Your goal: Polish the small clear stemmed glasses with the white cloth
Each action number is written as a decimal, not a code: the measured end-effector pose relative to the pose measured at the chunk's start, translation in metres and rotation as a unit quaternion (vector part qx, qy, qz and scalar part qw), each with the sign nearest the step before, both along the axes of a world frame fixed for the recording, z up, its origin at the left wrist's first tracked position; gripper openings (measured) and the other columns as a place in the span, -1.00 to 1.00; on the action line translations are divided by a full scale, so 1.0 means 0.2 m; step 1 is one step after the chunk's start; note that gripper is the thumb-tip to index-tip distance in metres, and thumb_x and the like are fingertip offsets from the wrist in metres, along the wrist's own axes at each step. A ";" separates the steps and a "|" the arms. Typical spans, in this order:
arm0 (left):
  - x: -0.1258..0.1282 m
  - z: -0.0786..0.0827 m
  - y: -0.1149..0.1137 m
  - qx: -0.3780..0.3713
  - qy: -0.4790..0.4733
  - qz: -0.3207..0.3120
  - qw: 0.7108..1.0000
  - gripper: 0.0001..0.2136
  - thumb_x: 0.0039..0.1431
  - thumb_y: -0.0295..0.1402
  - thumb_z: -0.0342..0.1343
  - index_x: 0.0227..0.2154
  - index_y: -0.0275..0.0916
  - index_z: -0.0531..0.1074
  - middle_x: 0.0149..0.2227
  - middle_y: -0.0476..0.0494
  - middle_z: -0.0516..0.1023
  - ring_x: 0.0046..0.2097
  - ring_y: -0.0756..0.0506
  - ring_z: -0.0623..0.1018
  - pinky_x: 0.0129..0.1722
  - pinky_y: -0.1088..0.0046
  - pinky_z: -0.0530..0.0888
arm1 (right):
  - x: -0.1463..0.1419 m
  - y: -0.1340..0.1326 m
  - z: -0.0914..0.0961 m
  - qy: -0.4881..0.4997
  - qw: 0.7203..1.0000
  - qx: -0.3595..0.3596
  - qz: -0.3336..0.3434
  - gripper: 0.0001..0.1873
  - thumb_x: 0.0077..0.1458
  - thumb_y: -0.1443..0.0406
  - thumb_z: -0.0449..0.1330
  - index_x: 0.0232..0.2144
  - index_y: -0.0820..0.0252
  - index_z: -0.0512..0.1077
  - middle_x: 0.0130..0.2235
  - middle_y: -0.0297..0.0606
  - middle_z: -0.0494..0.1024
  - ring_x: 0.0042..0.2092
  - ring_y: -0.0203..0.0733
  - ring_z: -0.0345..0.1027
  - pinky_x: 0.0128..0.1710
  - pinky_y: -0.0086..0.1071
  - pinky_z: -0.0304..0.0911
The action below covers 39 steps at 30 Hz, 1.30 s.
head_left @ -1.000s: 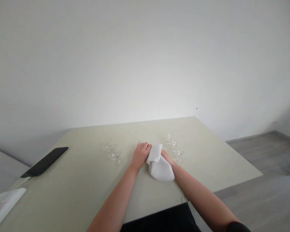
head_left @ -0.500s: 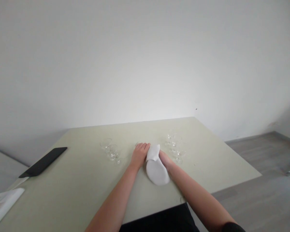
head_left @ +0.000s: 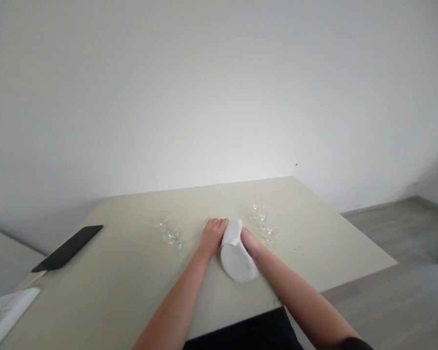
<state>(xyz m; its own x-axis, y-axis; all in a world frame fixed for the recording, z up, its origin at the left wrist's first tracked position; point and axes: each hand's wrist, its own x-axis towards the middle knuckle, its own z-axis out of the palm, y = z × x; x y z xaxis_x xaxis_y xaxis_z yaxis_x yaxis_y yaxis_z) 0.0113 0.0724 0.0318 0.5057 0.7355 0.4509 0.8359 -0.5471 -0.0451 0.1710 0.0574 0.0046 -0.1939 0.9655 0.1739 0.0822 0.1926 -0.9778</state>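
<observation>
A white cloth [head_left: 238, 265] hangs folded between my two hands over the middle of the table, its lower end drooping toward me. My right hand [head_left: 249, 241] is closed on the cloth from the right, with its fingers mostly hidden behind it. My left hand [head_left: 213, 234] is curled at the cloth's left side. Just past its knuckles a faint clear rim shows, apparently a glass that the left hand grips; most of it is hidden. Clear stemmed glasses [head_left: 171, 234] lie to the left, and more clear glasses [head_left: 264, 223] lie to the right.
The pale table [head_left: 131, 272] meets a white wall [head_left: 204, 97] at its far edge. At the left edge lie a flat black object [head_left: 67, 249] and a white printed packet [head_left: 10, 313]. Grey floor [head_left: 394, 301] shows beyond the table's right edge.
Both hands stay together at the cloth with only a slight shift. The cloth's lower end has swung a little to the right. The glasses on the table stay put.
</observation>
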 end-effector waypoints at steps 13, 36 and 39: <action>0.01 0.00 -0.01 0.010 0.000 0.033 0.999 -0.88 0.28 -0.42 -0.04 -0.17 -0.22 0.36 -0.26 -0.18 0.51 -0.16 -0.18 0.47 -0.10 0.25 0.33 | 0.02 -0.05 0.08 -0.146 0.970 0.188 -0.040 -0.52 -0.05 0.29 0.22 -0.01 0.14 0.34 -0.08 -0.18 0.42 -0.06 -0.09 0.32 0.00 -0.21 0.24; 0.02 -0.02 0.03 -0.121 -0.032 0.147 0.981 -0.89 0.30 -0.37 -0.06 -0.19 -0.22 0.34 -0.35 -0.14 0.57 -0.25 -0.14 0.56 -0.23 0.37 0.32 | 0.05 -0.04 0.05 -0.117 0.962 0.245 0.000 -0.50 0.21 0.34 -0.09 0.21 0.12 0.16 0.10 -0.13 0.32 0.15 -0.14 0.20 0.20 -0.19 0.09; 0.01 -0.02 0.03 -0.095 -0.045 0.124 0.987 -0.89 0.29 -0.39 -0.06 -0.22 -0.23 0.36 -0.35 -0.16 0.56 -0.24 -0.14 0.55 -0.20 0.35 0.32 | 0.04 0.00 0.00 -0.082 0.982 0.167 -0.021 -0.50 0.14 0.35 0.02 0.15 0.14 0.20 0.02 -0.16 0.43 -0.04 -0.18 0.36 -0.02 -0.28 0.28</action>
<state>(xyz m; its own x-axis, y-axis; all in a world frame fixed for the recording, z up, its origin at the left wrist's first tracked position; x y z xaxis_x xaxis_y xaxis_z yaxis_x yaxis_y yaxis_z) 0.0125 0.0785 0.0269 0.2634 0.9076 0.3270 0.9411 -0.3163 0.1197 0.1791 0.0571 0.0052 -0.2065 0.8679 0.4518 0.2482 0.4931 -0.8338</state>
